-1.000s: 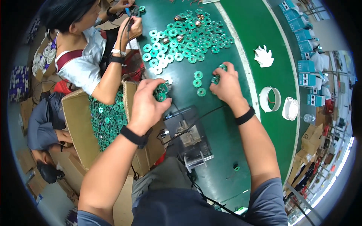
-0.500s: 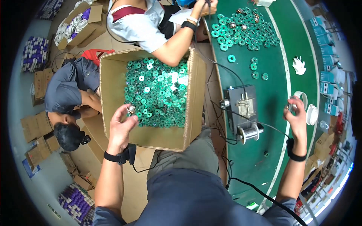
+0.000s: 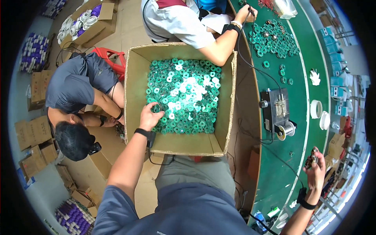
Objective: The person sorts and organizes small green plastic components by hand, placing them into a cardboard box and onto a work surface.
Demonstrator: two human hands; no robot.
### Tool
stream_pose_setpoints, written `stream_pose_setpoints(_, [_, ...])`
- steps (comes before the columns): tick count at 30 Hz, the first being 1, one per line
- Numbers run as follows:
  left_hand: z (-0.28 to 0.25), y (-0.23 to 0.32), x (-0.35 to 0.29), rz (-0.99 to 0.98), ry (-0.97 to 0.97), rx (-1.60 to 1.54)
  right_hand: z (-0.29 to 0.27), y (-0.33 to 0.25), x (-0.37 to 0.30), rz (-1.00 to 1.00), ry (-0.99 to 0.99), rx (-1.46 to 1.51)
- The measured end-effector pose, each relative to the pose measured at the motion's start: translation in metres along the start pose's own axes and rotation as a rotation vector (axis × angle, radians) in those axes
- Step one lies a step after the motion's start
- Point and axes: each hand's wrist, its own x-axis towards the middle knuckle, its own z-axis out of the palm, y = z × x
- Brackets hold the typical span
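My left hand [image 3: 149, 118] is inside the left part of a large cardboard box [image 3: 135, 94], its thumb and fingers curled round a dark green ring-shaped piece [image 3: 157, 107]. Beneath it lies a deep heap of green, see-through rings [image 3: 184, 117], some glaring white in the light. Off at the right, beyond the table's white line, my right hand [image 3: 315, 174] is raised with its fingers closed on a small clump of dark, coppery pieces [image 3: 311, 159]. How many pieces it holds is hidden by the fingers.
On the green table [image 3: 274, 172] stands a small machine [image 3: 275, 111] with a wire spool [image 3: 286, 131] and cables. A co-worker's arm [image 3: 219, 51] reaches over the box's far corner towards more green rings [image 3: 276, 39]. Another person [image 3: 78, 90] bends at the left. White rings [image 3: 315, 109] lie further right.
My left hand has moved further in over the heap; a shiny piece showed at its fingertips before, a green ring now. My right hand has come nearer, away from the white rings. The view has shifted.
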Motion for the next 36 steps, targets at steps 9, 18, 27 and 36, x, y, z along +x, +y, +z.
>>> stream_pose_setpoints(9, [0.044, -0.005, 0.050, 0.303, 0.091, 0.648, 0.046, -0.011, -0.050, -0.010, -0.021, 0.110])
stream_pose_setpoints(18, [0.066, -0.009, 0.046, 0.252, 0.041, 0.781, 0.132, -0.012, -0.051, 0.056, -0.229, 0.131])
stream_pose_setpoints(27, [0.008, 0.054, -0.009, 0.558, 0.254, 0.576, 0.268, -0.013, -0.014, 0.087, -0.665, 0.167])
stream_pose_setpoints(36, [-0.113, 0.006, -0.043, 0.236, 0.449, 0.611, 0.427, -0.012, 0.071, -0.113, -0.837, -0.272])
